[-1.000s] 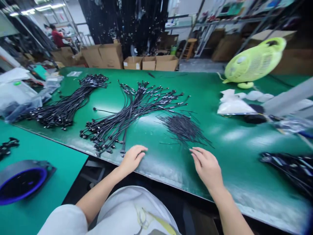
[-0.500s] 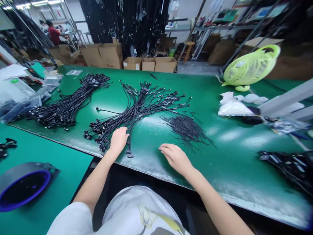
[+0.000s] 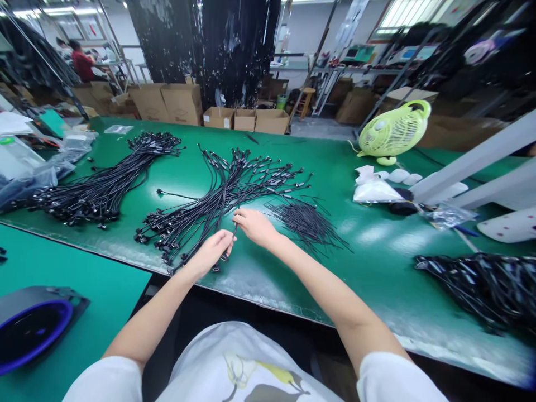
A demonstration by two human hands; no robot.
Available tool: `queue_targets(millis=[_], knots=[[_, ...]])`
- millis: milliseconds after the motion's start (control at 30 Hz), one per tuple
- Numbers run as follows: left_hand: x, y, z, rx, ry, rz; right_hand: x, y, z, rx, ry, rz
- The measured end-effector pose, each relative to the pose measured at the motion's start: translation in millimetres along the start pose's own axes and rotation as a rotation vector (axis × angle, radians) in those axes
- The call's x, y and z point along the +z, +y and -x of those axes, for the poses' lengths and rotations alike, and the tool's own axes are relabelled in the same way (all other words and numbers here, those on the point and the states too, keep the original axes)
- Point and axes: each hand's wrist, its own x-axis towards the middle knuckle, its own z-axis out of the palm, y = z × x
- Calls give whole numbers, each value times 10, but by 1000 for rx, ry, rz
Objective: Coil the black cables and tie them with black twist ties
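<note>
A loose bundle of black cables with small connectors at their ends lies spread across the green table in front of me. At its near right edge my left hand is closed around a cable, whose connector end pokes out below the fingers. Just above and to the right, my right hand pinches the same cable between thumb and fingertips. Right of my right hand lies a pile of thin black ties. Another cable end with a connector rests near the table edge below my left hand.
A second cable bundle lies to the left. At the right are a lime-green fan, a white bag, grey metal posts and a heap of black bagged cables. Cardboard boxes stand behind the table.
My right hand has moved left and up from bare table to the cable and now pinches it. My left hand has shifted right and closed on the cable. The view has turned slightly right.
</note>
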Motion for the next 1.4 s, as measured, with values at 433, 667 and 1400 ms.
queue_targets(millis=[433, 667, 1400], knots=[[-355, -131, 727, -125, -81, 418, -883, 1041, -253, 349, 500, 17], [-571, -187, 660, -115, 131, 710, -1542, 1200, 768, 417, 393, 475], [-293, 116, 468, -48, -7, 928, -531, 625, 1762, 174, 132, -16]])
